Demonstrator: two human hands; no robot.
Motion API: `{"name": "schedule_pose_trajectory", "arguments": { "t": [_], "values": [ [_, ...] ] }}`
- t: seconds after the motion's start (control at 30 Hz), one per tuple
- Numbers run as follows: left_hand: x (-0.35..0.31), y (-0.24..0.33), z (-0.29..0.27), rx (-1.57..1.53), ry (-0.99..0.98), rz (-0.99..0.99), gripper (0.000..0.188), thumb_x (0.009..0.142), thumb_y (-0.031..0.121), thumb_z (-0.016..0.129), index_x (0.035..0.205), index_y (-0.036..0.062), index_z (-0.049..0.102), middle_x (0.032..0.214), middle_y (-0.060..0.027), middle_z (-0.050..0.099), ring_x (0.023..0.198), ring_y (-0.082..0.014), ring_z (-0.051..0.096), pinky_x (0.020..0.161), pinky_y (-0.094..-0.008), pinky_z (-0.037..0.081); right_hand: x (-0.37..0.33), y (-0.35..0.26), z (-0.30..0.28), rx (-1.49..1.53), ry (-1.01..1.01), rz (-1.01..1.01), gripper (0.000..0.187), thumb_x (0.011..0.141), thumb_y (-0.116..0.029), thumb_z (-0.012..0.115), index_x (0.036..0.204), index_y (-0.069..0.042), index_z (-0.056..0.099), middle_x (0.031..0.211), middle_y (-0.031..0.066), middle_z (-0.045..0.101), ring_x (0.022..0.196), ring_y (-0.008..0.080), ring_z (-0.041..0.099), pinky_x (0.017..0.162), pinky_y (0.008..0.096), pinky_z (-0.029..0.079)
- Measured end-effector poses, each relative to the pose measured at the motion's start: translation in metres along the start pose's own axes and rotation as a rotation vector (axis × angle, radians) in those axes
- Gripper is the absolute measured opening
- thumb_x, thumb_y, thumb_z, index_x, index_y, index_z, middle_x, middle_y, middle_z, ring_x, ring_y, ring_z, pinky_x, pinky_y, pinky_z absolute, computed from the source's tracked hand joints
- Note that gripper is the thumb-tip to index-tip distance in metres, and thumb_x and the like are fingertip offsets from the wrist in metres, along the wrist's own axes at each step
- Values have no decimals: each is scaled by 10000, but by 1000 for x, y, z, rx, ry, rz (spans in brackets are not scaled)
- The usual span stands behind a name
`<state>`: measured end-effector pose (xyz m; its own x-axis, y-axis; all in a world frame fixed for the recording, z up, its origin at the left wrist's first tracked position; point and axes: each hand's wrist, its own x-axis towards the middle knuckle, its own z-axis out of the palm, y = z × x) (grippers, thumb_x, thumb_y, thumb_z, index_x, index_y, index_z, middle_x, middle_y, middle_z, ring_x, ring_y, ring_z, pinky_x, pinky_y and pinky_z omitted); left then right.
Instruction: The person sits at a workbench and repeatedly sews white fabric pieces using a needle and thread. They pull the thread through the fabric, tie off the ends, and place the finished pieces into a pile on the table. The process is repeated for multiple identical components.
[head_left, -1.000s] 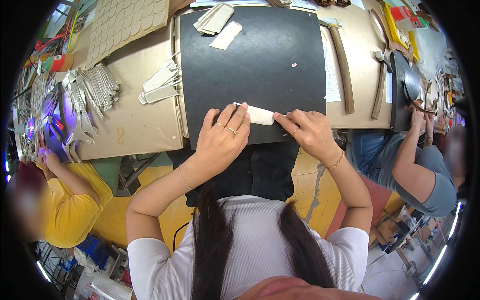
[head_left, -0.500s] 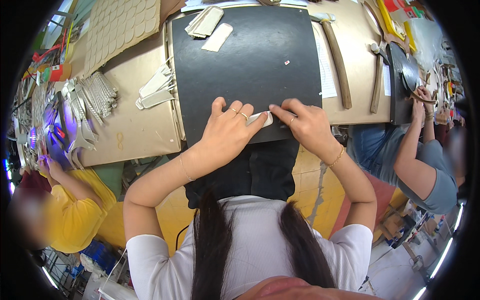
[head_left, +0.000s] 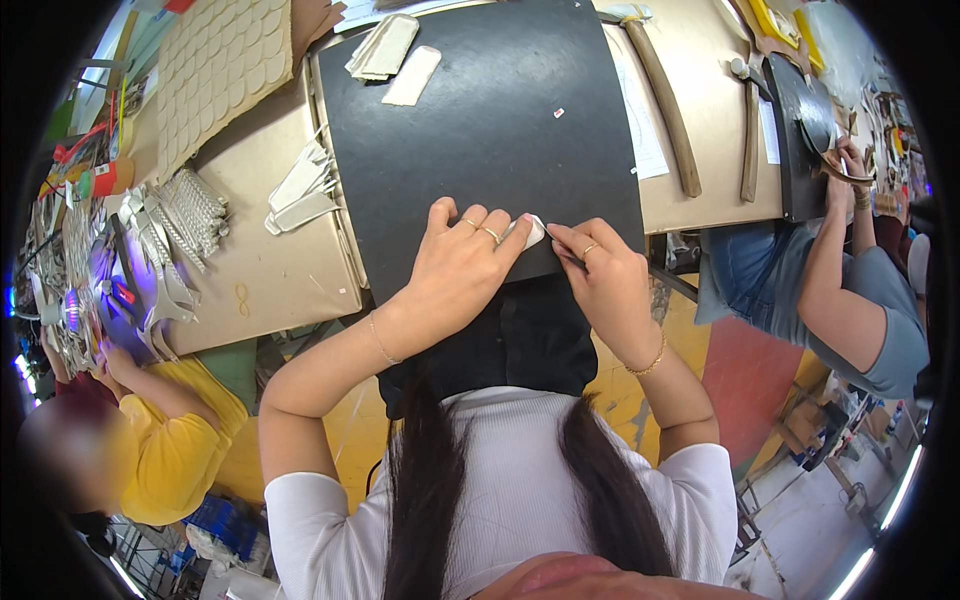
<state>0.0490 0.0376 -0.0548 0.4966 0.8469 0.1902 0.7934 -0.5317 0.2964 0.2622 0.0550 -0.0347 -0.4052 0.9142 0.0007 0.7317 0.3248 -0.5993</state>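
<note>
Spanning the top of the view, a tan work table [head_left: 290,270] faces a person in a white short-sleeved top [head_left: 510,460], who is at 6 o'clock. The clock's centre is the small pale piece between the hands. A black mat [head_left: 470,130] lies on the table, reaching from the hands toward 12 o'clock. Co-workers sit off to the sides: one in a yellow top [head_left: 180,440] at 8 o'clock, one in blue-grey [head_left: 845,325] at 3. At 10, a sheet of rounded tan shapes [head_left: 225,75] lies flat.

Both of the person's elbows bend outward, the left toward 8, the right toward 5. The left hand [head_left: 458,258], between 8 and 9, is palm down with knuckles raised and index finger extended onto the piece; its thumb is hidden, so I cannot tell whether it grips. The right hand [head_left: 608,282], at 4, angles inward, thumb and index fingertips close together beside the piece's right end; whether they pinch or touch anything is unclear. The hands are apart, but near.

A wooden-handled hammer [head_left: 662,108] lies between 1 and 2, and stacked pale strips [head_left: 383,47] at 11. The pale piece [head_left: 535,234] is on the mat near its lower edge, mostly covered by the left hand. A tiny red-and-white scrap [head_left: 559,113] lies just past 12.
</note>
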Motion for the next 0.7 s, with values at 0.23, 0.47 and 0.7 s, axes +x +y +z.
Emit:
{"name": "schedule_pose_trajectory", "arguments": {
  "t": [0.23, 0.47, 0.7],
  "values": [
    [2, 5, 2, 23, -8, -14, 367, 880, 109, 642, 1236, 25, 664, 894, -43, 615, 856, -203, 602, 895, -424, 426, -11, 2, 7, -105, 15, -110, 460, 787, -16, 762, 1239, -97, 742, 932, 35, 610, 673, 229, 678, 600, 354, 553],
    [4, 5, -2, 40, -48, -16, 354, 888, 107, 639, 1233, 31, 667, 879, -36, 622, 851, -199, 607, 897, -413, 417, -13, 3, 9, -153, 31, -170, 423, 835, -4, 701, 1246, -91, 747, 904, 43, 579, 615, 210, 637, 571, 332, 529],
    [6, 5, -2, 53, -39, -6, 320, 890, 112, 644, 1198, 35, 679, 871, -29, 628, 842, -189, 612, 894, -415, 417, -16, 3, 10, -180, 40, -172, 387, 852, -25, 700, 1234, -67, 749, 859, 49, 525, 577, 188, 599, 541, 318, 499]
  ]
}}
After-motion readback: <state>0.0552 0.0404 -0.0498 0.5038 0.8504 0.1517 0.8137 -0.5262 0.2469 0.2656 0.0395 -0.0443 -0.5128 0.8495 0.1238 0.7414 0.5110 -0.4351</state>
